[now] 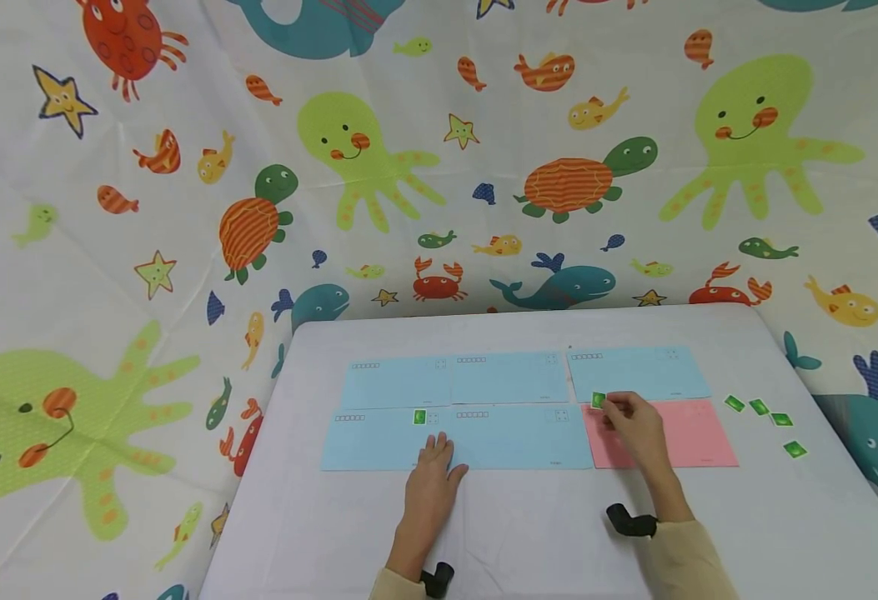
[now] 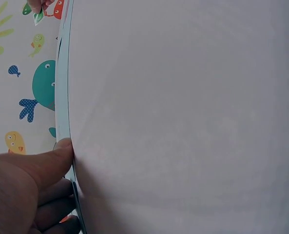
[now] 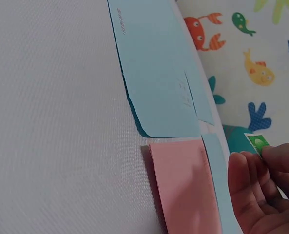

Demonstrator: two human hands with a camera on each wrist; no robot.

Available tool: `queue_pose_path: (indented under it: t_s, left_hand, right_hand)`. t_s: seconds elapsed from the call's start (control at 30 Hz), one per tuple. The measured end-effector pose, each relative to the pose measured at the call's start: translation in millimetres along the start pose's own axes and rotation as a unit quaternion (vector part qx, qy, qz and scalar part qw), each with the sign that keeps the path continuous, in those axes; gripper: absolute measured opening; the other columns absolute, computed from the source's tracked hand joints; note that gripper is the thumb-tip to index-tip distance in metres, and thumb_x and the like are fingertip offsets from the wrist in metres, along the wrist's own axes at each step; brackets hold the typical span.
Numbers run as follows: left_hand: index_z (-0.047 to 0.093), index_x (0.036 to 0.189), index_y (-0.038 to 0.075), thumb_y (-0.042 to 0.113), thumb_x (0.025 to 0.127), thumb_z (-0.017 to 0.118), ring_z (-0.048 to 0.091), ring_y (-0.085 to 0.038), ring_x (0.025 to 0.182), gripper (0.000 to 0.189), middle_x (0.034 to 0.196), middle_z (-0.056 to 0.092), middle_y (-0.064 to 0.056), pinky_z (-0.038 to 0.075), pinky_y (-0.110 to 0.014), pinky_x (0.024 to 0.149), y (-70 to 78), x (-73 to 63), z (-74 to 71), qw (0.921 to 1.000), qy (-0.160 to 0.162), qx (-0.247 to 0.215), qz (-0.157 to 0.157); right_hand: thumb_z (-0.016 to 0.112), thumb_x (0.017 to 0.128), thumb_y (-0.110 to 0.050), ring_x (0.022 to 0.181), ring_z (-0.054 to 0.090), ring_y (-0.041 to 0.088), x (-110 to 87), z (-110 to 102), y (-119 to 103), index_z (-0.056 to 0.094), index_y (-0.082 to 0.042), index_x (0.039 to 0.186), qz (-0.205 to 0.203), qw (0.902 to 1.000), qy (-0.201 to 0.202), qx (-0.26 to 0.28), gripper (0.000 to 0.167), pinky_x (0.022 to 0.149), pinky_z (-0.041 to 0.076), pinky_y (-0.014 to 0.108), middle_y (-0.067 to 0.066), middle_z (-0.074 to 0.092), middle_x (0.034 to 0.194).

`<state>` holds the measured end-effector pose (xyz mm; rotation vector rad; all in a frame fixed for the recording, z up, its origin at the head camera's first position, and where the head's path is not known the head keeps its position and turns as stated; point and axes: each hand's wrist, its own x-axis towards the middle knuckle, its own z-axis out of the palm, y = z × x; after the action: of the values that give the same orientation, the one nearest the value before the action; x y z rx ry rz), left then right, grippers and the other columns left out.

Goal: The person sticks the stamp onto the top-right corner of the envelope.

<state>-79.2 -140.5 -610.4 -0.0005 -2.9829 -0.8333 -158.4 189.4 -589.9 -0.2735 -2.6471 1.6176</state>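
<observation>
My right hand pinches a small green stamp between thumb and fingertips, above the pink envelope. In the right wrist view the stamp has a white border and stands clear of the paper. My left hand rests with extended fingers on the lower edge of the front-left blue envelope, by its right corner. That envelope bears another green stamp near the top right, beside a printed square. The left thumb lies at the envelope's edge.
More blue envelopes lie in two rows, including the front-middle one and the back-right one. Several loose green stamps are scattered right of the pink envelope. A white cloth covers the table; a sea-animal print hangs behind.
</observation>
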Motion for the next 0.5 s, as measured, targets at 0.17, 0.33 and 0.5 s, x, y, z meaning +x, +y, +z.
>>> queue_pose_path:
  t_s: [0.17, 0.33, 0.5]
  left_hand:
    - [0.061, 0.132, -0.006, 0.022, 0.092, 0.072, 0.047, -0.042, 0.140, 0.050, 0.145, 0.055, -0.023, 0.046, -0.060, 0.106, 0.5, -0.3, -1.3, 1.0000, -0.002, -0.001, 0.001]
    - [0.062, 0.131, -0.006, 0.022, 0.092, 0.072, 0.048, -0.041, 0.139, 0.050, 0.144, 0.056, -0.022, 0.045, -0.059, 0.106, 0.1, -0.7, -1.6, 1.0000, -0.002, -0.002, 0.001]
    - [0.062, 0.131, -0.006, 0.022, 0.091, 0.072, 0.048, -0.041, 0.139, 0.050, 0.143, 0.056, -0.023, 0.045, -0.058, 0.108, -0.6, -0.5, -1.1, 1.0000, 0.003, 0.001, 0.007]
  right_hand:
    - [0.060, 0.101, -0.020, 0.077, 0.069, 0.009, 2.6, 8.6, -0.8, 0.061, 0.004, 0.123, 0.017, 0.9997, -0.015, 0.006, 0.033, 0.068, 0.059, 0.019, 0.022, 0.069, 0.106]
    - [0.059, 0.100, -0.018, 0.073, 0.068, 0.009, 2.5, 18.0, -3.4, 0.059, 0.004, 0.123, 0.014, 0.9996, -0.022, 0.007, 0.032, 0.065, 0.057, 0.019, 0.020, 0.068, 0.102]
    - [0.061, 0.098, -0.016, 0.070, 0.068, 0.010, 1.9, 26.1, -5.4, 0.057, 0.003, 0.120, 0.014, 0.9993, -0.030, 0.017, 0.029, 0.063, 0.058, 0.020, 0.019, 0.068, 0.097]
